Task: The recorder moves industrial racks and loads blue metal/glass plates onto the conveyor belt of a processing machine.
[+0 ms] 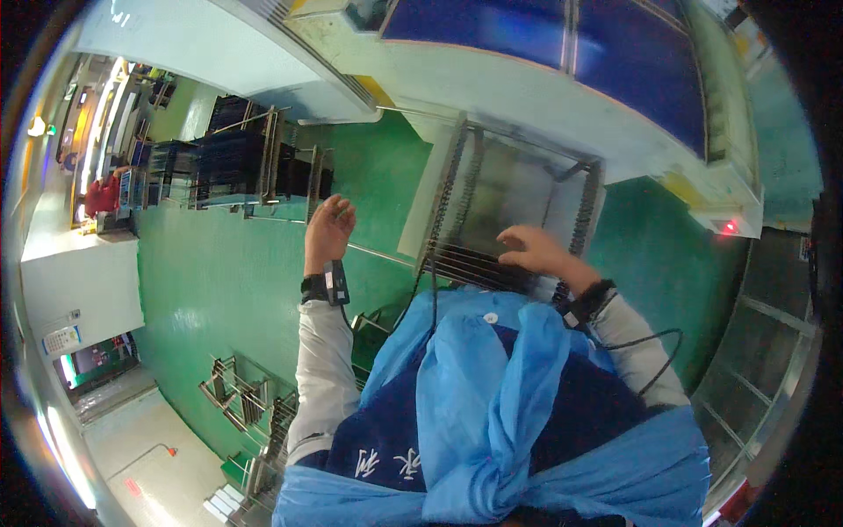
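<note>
We look down on two bare hands reaching forward from pale grey-white sleeves (327,360). The left hand (330,227) is raised over the glossy green floor (211,272), its fingers loosely curled and released, close in view to the near end of a long metal rack packed with dark flat panels (230,162). The right hand (537,250) extends toward the left over the upright metal rack with toothed side posts (445,189), its thumb and fingers parted and released; we cannot tell whether the fingertips touch the thin dark slats (479,263) low in that rack. This toothed rack stands directly in front of the body, right of the left hand, with its far end near the large whitish machine with dark blue panels (527,75). Each wrist wears a black strap; a small black-and-grey box (335,283) sits on the left one, and a thin black cable (672,360) loops beside the right sleeve. A light blue cloth garment (470,422), knotted in the middle, lies over dark navy clothing (580,400). A small red light (731,227) glows at the machine's right corner, and a person in red (104,195) is at the far left.
</note>
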The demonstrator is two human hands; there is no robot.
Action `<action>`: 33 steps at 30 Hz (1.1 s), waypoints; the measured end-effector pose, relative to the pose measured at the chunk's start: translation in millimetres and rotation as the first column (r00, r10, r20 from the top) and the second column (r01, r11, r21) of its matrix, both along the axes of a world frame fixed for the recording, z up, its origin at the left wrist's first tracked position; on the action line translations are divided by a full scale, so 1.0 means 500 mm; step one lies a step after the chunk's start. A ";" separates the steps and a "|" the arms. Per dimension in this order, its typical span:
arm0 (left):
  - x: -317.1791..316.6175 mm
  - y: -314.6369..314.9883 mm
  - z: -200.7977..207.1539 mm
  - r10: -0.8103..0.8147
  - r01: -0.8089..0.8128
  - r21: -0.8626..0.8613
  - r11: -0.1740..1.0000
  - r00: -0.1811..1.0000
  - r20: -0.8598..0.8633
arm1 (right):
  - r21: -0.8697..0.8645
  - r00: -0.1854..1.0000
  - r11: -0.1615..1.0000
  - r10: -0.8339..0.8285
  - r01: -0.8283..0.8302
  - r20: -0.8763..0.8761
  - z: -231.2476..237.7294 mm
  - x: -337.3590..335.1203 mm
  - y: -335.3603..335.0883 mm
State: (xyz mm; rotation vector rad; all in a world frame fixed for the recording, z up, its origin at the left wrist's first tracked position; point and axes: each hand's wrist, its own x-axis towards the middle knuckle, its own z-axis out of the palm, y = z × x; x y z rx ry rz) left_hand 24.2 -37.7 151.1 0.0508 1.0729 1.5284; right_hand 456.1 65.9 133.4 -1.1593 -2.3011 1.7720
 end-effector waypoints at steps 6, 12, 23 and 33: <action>0.028 -0.106 -0.055 -0.081 0.092 0.031 0.995 0.966 -0.247 | 0.162 0.988 0.977 0.127 -0.140 0.090 -0.029 -0.023 -0.024; 0.027 -0.144 -0.146 0.013 -0.008 0.057 0.998 0.996 -0.086 | 0.152 0.973 0.965 0.199 -0.216 0.118 -0.045 -0.020 -0.029; 0.126 -0.128 -0.219 -0.259 0.227 -0.123 0.966 0.848 -0.463 | 0.337 0.876 0.831 0.320 -0.443 0.362 -0.052 -0.017 -0.057; 0.097 -0.170 -0.324 -0.394 0.124 0.492 0.862 0.775 0.494 | 0.152 0.778 0.892 0.276 -0.426 0.564 -0.138 -0.016 -0.046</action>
